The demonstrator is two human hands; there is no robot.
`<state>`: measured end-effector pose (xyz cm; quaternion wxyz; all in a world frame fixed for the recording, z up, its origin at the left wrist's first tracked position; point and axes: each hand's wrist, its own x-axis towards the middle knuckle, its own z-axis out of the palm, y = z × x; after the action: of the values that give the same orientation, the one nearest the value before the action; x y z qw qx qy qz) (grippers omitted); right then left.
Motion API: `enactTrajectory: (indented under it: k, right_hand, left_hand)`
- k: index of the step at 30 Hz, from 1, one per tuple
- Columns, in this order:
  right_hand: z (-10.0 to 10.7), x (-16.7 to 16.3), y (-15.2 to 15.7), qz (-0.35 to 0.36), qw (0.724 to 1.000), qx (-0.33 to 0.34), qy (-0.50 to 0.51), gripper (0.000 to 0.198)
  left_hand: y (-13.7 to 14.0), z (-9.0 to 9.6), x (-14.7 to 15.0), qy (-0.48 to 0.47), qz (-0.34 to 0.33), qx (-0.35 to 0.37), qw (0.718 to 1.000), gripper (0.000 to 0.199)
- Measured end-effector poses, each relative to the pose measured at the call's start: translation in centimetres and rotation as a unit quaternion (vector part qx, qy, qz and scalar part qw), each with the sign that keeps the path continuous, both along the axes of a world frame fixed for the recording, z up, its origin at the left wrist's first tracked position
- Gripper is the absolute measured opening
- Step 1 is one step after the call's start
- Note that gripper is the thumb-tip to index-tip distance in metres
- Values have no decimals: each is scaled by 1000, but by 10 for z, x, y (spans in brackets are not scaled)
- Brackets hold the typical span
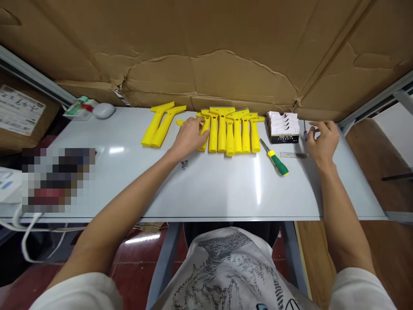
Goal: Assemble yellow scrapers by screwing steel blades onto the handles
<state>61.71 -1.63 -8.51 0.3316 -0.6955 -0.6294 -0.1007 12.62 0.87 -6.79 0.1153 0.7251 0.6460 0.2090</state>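
Head view: at the centre of the frame, a person's left hand (191,137) bends palm-down over the left end of a row of yellow scrapers (222,133) on a white table (206,193). The row stretches rightward from the fingers, long axes running roughly up and down the frame; this hand is the nearer. Its fingers curl at the yellow plastic, but whether they pinch it cannot be told. The left forearm (135,200) slants up from the lower left. Right of the frame's centre, the right hand (323,142), thumb and forefinger parted, seemingly empty, bends leftward beside a small screwdriver (305,135), its forearm rising from the lower right.
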Motion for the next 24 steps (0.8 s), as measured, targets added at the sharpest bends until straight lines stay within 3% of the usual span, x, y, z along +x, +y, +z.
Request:
enactTrajectory:
  k: [4,12,15,19,24]
  right_hand:
    - [5,-22,-15,77,997,25,-16,31]
    - [14,-77,-59,149,986,-14,-75,37]
    - [15,-92,-77,166,981,-27,-96,41]
    - [16,-105,-102,156,978,-77,-119,41]
    - [10,-111,-114,151,970,-130,-138,43]
  left_hand:
    - [9,-1,-6,-30,21,-35,999,54]
    - [17,8,-26,33,1,41,999,46]
    - [30,27,-32,63,-31,78,995,41]
    - [34,67,-45,103,-45,68,991,27]
    - [-14,105,-57,105,-8,149,983,41]
